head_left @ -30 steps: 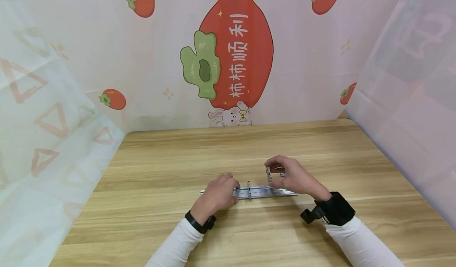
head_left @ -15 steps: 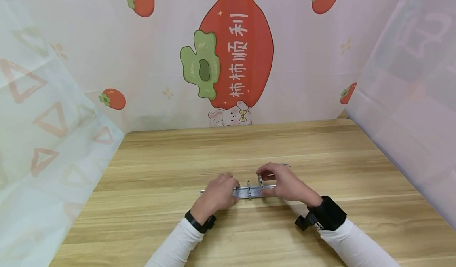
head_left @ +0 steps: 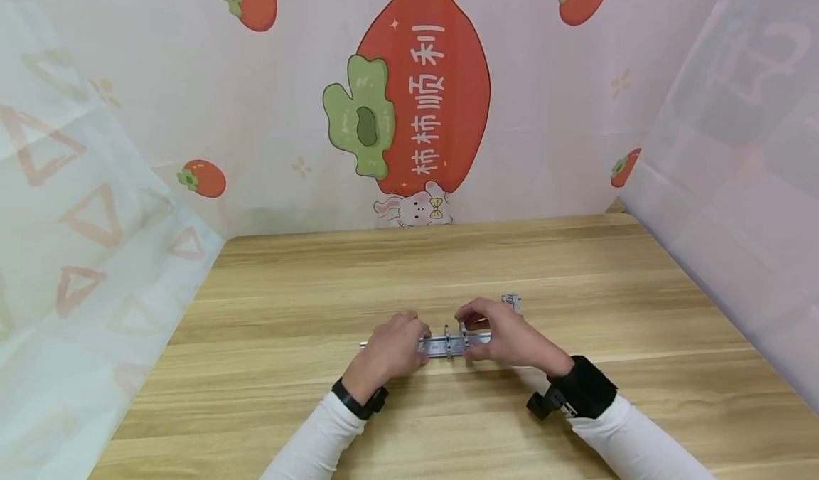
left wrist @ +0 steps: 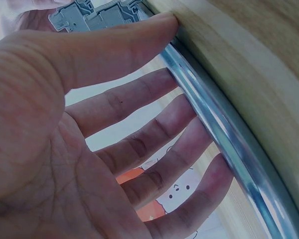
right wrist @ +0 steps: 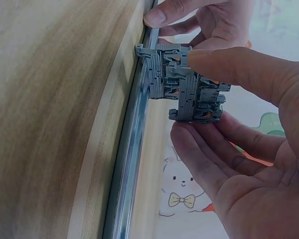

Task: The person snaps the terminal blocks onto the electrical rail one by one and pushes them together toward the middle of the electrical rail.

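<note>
A slotted metal DIN rail [head_left: 435, 347] lies across the table. My left hand [head_left: 393, 345] grips its left part, thumb along one edge and fingertips on the other, as the left wrist view shows. To the right of that hand, a grey terminal block [right wrist: 157, 72] stands upright across the rail. My right hand [head_left: 512, 334] pinches a second grey terminal block [right wrist: 188, 99] between thumb and fingers. This block is upright beside the first, over the rail; in the right wrist view its lower end appears slightly off the rail. The rail's right end is hidden behind my right hand.
Another small grey terminal block [head_left: 512, 301] lies on the wooden table [head_left: 307, 288] just beyond my right hand. A printed curtain [head_left: 288, 110] hangs at the table's back edge, with pale sheets along both sides.
My right hand has moved left and slightly nearer with its terminal block, closer to the one on the rail. The loose block behind it is now more exposed. The left hand stays put.
</note>
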### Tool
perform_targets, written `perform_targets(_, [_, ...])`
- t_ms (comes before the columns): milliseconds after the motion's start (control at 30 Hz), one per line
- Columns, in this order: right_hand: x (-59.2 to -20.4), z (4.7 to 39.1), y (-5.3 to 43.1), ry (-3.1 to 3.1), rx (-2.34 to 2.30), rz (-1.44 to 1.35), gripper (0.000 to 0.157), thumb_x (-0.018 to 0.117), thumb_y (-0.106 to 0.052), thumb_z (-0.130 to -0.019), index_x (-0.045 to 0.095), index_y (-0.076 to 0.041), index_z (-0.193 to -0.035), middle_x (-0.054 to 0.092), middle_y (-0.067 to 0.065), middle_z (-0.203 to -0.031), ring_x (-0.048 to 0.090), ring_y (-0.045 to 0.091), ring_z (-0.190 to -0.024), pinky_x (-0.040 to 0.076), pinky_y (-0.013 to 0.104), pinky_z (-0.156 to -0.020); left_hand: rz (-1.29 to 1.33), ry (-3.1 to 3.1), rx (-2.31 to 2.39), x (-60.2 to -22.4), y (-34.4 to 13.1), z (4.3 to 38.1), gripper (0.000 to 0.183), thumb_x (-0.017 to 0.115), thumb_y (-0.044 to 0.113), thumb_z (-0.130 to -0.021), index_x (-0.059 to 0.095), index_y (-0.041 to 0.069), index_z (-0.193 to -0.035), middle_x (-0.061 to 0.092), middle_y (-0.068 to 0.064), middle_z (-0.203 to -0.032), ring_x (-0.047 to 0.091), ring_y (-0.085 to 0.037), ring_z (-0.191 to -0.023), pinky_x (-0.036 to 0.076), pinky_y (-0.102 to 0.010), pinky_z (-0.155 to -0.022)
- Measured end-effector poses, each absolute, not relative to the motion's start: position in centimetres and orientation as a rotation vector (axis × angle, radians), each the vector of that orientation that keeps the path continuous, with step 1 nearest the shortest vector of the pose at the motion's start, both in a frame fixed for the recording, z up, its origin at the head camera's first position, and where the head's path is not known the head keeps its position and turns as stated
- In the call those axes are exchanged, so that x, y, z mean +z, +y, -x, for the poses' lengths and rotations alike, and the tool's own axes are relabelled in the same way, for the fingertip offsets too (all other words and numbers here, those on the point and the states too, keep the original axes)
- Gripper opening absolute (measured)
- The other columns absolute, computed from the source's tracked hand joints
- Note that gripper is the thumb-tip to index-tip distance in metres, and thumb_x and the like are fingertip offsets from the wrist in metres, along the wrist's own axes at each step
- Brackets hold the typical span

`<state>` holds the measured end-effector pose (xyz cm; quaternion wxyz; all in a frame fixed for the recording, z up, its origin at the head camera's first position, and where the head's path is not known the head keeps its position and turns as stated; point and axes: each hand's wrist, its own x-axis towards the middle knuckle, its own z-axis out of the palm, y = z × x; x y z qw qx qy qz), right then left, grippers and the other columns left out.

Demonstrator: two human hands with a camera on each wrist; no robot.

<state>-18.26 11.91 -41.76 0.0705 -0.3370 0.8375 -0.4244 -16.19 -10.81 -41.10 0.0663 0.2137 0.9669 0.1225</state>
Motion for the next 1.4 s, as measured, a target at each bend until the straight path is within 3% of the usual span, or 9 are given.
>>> perform_targets(1400, [-42.22,18.92,12.31,2.503,-1.259,0.924,0.055,0.077,-0.013,-0.069,0.054,-0.001,-0.117,0.057,0.011,-0.113,0.056,0.019,-0.102,0.043,0.030,-0.085,-0.637,2.926,0.364,-41.19,-10.79,16.22,0.029,0.074,0.025,-0.073,0.068,0.013,-0.098,0.050,0.004,-0.087,0.047,-0.013,-0.079,0.039,-0.030,-0.059])
